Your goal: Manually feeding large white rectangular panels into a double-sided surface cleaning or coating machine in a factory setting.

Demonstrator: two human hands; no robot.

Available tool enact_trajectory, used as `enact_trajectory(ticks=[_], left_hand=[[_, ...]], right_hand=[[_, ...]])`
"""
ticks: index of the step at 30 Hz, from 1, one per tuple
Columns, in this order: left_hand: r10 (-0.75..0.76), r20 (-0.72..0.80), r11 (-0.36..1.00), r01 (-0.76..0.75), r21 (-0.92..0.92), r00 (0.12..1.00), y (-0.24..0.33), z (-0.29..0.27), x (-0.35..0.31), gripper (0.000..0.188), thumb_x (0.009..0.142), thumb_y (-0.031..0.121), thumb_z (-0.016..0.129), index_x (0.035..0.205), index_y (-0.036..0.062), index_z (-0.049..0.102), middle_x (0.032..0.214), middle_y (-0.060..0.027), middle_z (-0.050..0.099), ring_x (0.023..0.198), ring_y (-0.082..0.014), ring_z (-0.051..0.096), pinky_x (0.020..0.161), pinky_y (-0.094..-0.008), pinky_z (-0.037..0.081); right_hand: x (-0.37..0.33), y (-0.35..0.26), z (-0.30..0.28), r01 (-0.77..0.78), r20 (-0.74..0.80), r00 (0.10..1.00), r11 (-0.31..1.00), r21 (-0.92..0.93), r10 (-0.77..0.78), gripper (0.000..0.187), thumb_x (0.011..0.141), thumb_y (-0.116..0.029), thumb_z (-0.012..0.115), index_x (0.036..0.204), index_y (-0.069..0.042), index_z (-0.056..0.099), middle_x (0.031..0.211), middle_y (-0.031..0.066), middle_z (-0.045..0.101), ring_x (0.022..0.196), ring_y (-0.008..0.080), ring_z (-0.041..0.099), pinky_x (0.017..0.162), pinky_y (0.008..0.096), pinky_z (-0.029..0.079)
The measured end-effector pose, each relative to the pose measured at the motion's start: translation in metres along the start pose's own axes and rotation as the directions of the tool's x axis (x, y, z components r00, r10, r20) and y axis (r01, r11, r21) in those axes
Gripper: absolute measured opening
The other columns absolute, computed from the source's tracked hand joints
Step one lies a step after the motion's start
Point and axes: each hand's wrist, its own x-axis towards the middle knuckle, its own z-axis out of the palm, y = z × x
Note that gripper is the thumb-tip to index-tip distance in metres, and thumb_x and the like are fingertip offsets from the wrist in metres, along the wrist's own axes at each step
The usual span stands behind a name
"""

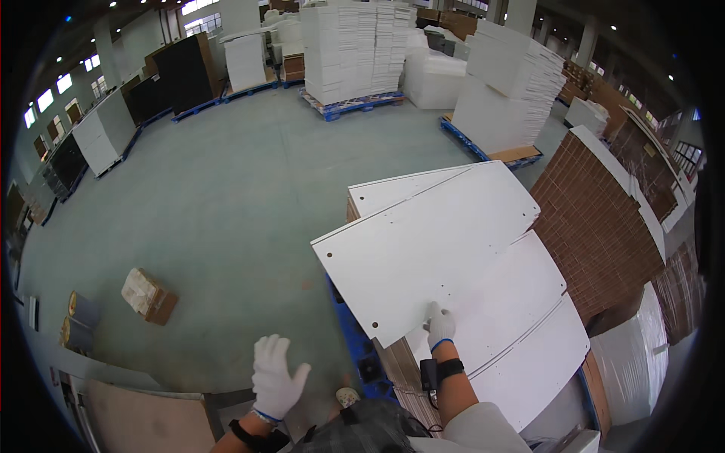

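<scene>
A large white panel [411, 238] with small drilled holes lies askew on top of a stack, its left end sticking out past the panels below. My right hand [440, 323], in a white knitted glove, is at the near edge of this panel, fingers closed on it; the fingertips are partly hidden. My left hand [278, 377], gloved the same way, hovers over the floor left of the stack. Its fingers are stretched out, the thumb apart, and nothing is in it. More white panels [529, 362] lie beneath and nearer to me, on a blue pallet [349, 332].
Brown-edged panel stacks [593, 219] stand close on the right, beside a film-wrapped stack [634, 362]. A small carton [155, 300] sits on the floor at left. Ahead are tall white stacks [355, 53] on blue pallets. A brown board [147, 419] is at lower left.
</scene>
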Motion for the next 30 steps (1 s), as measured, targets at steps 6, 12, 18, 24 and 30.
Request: enact_trajectory(ticks=[6, 12, 18, 24, 30], left_hand=[[0.277, 0.461, 0.961, -0.255, -0.110, 0.843, 0.060, 0.078, 0.046, 0.065, 0.074, 0.034, 0.070, 0.123, 0.0006, 0.044, 0.129, -0.0211, 0.042, 0.124, -0.0427, 0.035, 0.106, -0.0540, 0.027], [0.376, 0.347, 0.882, -0.446, 0.149, 0.859, 0.050, 0.112, 0.024, 0.059, 0.076, 0.026, 0.064, 0.125, -0.0002, 0.044, 0.121, -0.0228, 0.046, 0.110, -0.0418, 0.045, 0.101, -0.0522, 0.033], [0.336, 0.273, 0.800, -0.427, 0.421, 0.901, 0.021, 0.059, 0.023, 0.045, 0.078, 0.015, 0.051, 0.121, 0.0002, 0.050, 0.111, -0.0206, 0.052, 0.100, -0.0381, 0.051, 0.093, -0.0512, 0.041], [0.377, 0.265, 0.806, -0.455, 0.379, 0.888, 0.053, -0.067, 0.051, 0.039, 0.074, 0.015, 0.052, 0.112, 0.0031, 0.055, 0.103, -0.0150, 0.059, 0.085, -0.0279, 0.060, 0.073, -0.0388, 0.052], [0.261, 0.267, 0.898, -0.335, 0.284, 0.927, 0.116, -0.128, 0.039, 0.025, 0.078, 0.018, 0.053, 0.099, 0.0054, 0.056, 0.079, -0.0084, 0.061, 0.064, -0.0252, 0.063, 0.051, -0.0364, 0.052]], right_hand=[[0.011, 0.034, 0.014, -0.276, 0.565, 0.815, 0.771, 0.574, -0.129, 0.032, 0.097, -0.025, 0.048, 0.118, -0.001, 0.050, 0.117, 0.0148, 0.058, 0.108, 0.0282, 0.058, 0.091, 0.0442, 0.051], [-0.085, 0.034, 0.029, -0.396, 0.641, 0.765, 0.740, 0.544, -0.062, 0.028, 0.095, -0.020, 0.051, 0.118, -0.003, 0.050, 0.116, 0.0131, 0.058, 0.105, 0.0269, 0.059, 0.090, 0.0428, 0.052], [-0.148, 0.022, 0.015, -0.467, 0.841, 0.540, 0.821, 0.328, -0.029, 0.025, 0.092, -0.017, 0.056, 0.113, -0.005, 0.055, 0.106, 0.0093, 0.062, 0.097, 0.0209, 0.063, 0.080, 0.0390, 0.055], [-0.109, -0.001, 0.048, -0.375, 0.973, -0.185, 0.925, 0.062, -0.140, 0.034, 0.092, -0.017, 0.055, 0.122, -0.002, 0.050, 0.111, 0.0124, 0.062, 0.098, 0.0232, 0.062, 0.085, 0.0428, 0.052], [-0.075, 0.031, 0.150, -0.270, 0.869, 0.486, 0.931, 0.246, -0.089, 0.030, 0.091, -0.023, 0.055, 0.113, -0.004, 0.052, 0.098, 0.0091, 0.060, 0.087, 0.0265, 0.057, 0.082, 0.0418, 0.047]])
